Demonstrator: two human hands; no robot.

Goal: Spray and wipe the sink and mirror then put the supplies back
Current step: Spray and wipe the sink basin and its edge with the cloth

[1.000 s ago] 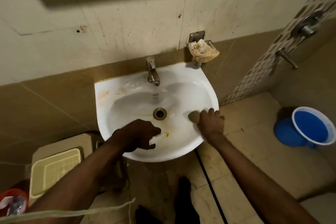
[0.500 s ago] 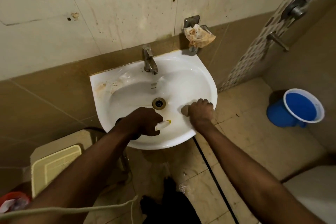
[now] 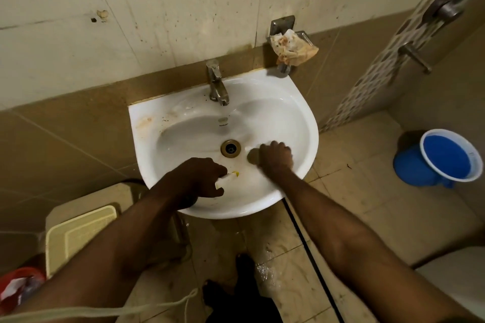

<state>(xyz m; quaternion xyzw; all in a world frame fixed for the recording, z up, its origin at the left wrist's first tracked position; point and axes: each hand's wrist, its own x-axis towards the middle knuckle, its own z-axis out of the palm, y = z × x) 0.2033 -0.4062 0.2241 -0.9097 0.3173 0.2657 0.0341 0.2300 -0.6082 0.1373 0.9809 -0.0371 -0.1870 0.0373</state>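
A white wall-hung sink (image 3: pixel 296 102) fills the middle of the head view, with a brass drain (image 3: pixel 230 148) and a metal tap (image 3: pixel 217 84) at its back. My left hand (image 3: pixel 199 178) is over the basin's front left, closed around a small white spray bottle with a yellow nozzle tip (image 3: pixel 229 177) that points toward the drain. My right hand (image 3: pixel 275 156) presses down inside the basin right of the drain, fingers curled over a dark wiping cloth (image 3: pixel 253 156) that shows only at its left edge. Brownish stains mark the sink's back left corner. No mirror is in view.
A crumpled stained cloth (image 3: pixel 292 47) sits in a metal wall holder above the sink's right side. A blue bucket (image 3: pixel 443 158) stands on the floor at right, wall taps (image 3: pixel 414 54) above it. A cream bin with lid (image 3: pixel 78 233) and a red container (image 3: pixel 15 288) stand at lower left. The floor looks wet.
The head has tilted so the sink sits higher in view. My right hand has slid the cloth a little left toward the drain. My left hand keeps hold of the bottle.
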